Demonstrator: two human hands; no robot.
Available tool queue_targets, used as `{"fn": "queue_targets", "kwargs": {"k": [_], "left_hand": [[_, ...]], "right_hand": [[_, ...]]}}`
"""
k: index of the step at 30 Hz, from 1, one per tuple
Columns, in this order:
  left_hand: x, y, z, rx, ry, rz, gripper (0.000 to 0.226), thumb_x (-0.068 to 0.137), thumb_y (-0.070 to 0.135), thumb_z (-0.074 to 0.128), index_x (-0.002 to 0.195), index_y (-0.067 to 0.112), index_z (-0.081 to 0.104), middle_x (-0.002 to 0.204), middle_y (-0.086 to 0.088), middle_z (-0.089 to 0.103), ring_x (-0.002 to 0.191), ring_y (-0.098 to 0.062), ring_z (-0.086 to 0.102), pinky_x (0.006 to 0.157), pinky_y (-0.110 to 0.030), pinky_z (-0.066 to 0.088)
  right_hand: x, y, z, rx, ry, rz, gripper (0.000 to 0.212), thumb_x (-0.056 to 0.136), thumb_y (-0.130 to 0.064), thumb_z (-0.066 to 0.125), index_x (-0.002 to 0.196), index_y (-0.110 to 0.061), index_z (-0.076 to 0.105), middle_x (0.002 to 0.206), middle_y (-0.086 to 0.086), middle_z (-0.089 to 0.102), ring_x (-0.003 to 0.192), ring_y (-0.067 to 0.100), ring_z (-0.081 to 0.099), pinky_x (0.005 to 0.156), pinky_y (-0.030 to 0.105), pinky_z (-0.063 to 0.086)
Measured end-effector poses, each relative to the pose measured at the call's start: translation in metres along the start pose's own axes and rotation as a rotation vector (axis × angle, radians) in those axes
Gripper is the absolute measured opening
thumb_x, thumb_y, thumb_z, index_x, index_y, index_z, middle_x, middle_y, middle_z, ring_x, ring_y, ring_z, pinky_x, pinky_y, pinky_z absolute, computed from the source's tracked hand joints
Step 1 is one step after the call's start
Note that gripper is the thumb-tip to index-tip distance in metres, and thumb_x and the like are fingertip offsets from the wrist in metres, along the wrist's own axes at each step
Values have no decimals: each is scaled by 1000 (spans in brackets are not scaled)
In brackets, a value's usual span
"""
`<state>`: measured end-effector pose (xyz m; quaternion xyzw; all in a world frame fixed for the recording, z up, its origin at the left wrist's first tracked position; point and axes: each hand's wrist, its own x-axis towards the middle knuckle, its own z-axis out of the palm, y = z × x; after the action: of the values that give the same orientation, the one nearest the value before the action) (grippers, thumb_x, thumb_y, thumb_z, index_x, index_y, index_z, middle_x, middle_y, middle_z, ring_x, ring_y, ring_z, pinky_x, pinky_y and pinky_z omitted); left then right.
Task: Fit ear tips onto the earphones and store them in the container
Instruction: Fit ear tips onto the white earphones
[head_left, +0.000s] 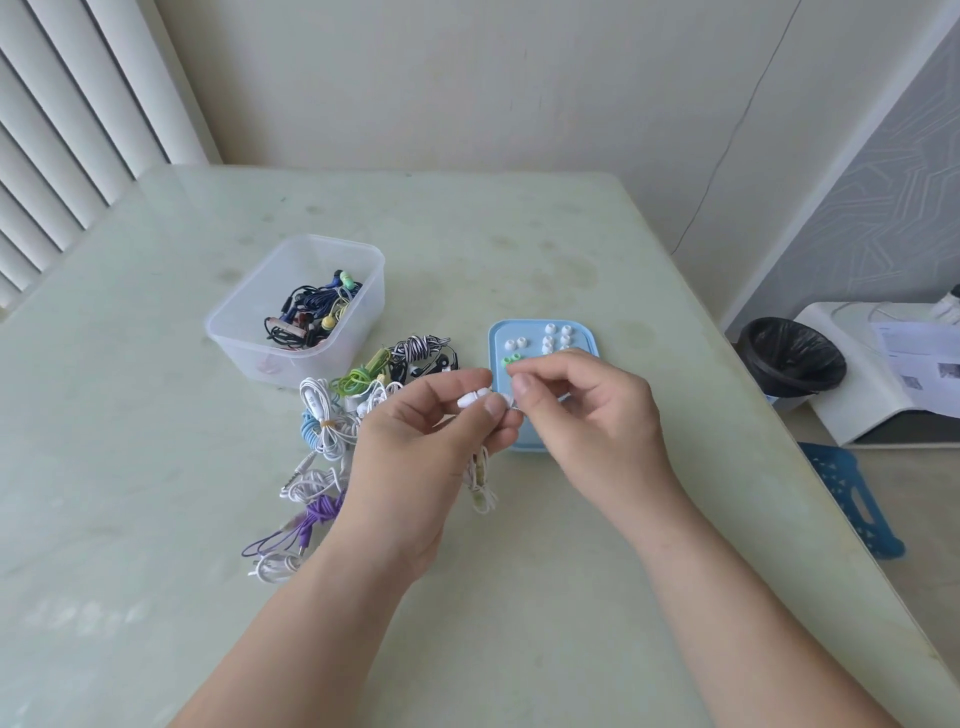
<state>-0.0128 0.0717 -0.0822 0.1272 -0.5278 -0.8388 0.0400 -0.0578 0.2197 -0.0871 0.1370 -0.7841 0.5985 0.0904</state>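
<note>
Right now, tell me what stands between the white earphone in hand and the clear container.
Only the loose earphone bundles lie between the white earphone and the clear container, whose top is open.

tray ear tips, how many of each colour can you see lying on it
green ear tips: 2
white ear tips: at least 7
total: at least 9; the right hand hides the near part of the blue tray, so more may lie there.
</note>
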Motion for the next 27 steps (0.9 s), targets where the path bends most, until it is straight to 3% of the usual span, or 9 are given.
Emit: {"fn": "queue_targets", "kwargs": {"k": [3, 7, 9, 11, 13, 16, 19, 23, 27], "left_hand": [[-4, 0, 3, 132, -13, 90, 12, 91, 4, 76, 103, 7, 77, 90, -14, 80, 84, -27, 79, 88, -41, 63], [-8, 2, 5, 195, -1, 152, 14, 90, 2, 76, 100, 11, 80, 86, -11, 81, 84, -30, 80, 86, -40, 64], [-10, 0, 6, 255, 21, 177, 18, 89, 3, 78, 95, 20, 81, 84, -8, 81, 85, -32, 79, 85, -46, 64], [-9, -2, 6, 311, 45, 201, 22, 88, 3, 79, 94, 24, 80, 84, -2, 81, 84, -25, 80, 84, -48, 64], [-9, -3, 6, 335, 43, 213, 20, 87, 4, 80, 99, 20, 76, 85, 1, 81, 83, -20, 80, 81, -43, 65], [-11, 0, 7, 377, 42, 259, 18, 86, 4, 82, 94, 15, 70, 78, 4, 80, 73, -13, 78, 63, -27, 62], [-14, 0, 8, 425, 44, 304, 20, 84, 4, 83, 83, 18, 68, 69, 10, 77, 66, -4, 76, 56, -15, 54], [-14, -3, 7, 467, 64, 382, 23, 82, 8, 85, 78, 22, 68, 72, 11, 78, 68, -6, 77, 56, -16, 55], [-13, -5, 4, 528, 80, 482, 12, 81, 19, 84, 84, 24, 74, 75, 14, 78, 67, -3, 76, 56, -20, 58]], "right_hand": [[-5, -17, 3, 328, -98, 197, 6, 94, -4, 69, 94, -5, 75, 79, 1, 78, 68, 17, 73, 65, 26, 56], [-5, -19, 3, 537, -109, 323, 7, 91, 4, 69, 94, 3, 74, 82, 14, 78, 71, 27, 74, 67, 31, 59], [-5, -18, 2, 544, -123, 365, 9, 90, 2, 70, 88, 0, 78, 84, 17, 77, 76, 32, 74, 73, 36, 59], [-4, -15, 1, 531, -134, 381, 10, 90, 0, 70, 85, 0, 79, 86, 20, 77, 82, 37, 74, 79, 41, 59], [-5, -13, -1, 495, -131, 360, 9, 91, -1, 69, 88, 3, 78, 90, 23, 77, 87, 44, 74, 84, 45, 60], [-8, -12, -4, 431, -115, 303, 12, 94, -5, 68, 92, 2, 78, 94, 22, 77, 94, 48, 71, 93, 52, 59], [-10, -11, -4, 419, -111, 273, 13, 95, -5, 66, 93, 2, 77, 94, 17, 78, 92, 44, 71, 91, 51, 59], [-11, -10, -3, 433, -117, 269, 18, 89, -13, 67, 96, 1, 76, 93, 16, 79, 88, 30, 73, 86, 44, 60], [-11, -9, -3, 443, -126, 296, 19, 88, -15, 68, 95, 1, 75, 94, 16, 79, 87, 27, 72, 79, 38, 59]]}}
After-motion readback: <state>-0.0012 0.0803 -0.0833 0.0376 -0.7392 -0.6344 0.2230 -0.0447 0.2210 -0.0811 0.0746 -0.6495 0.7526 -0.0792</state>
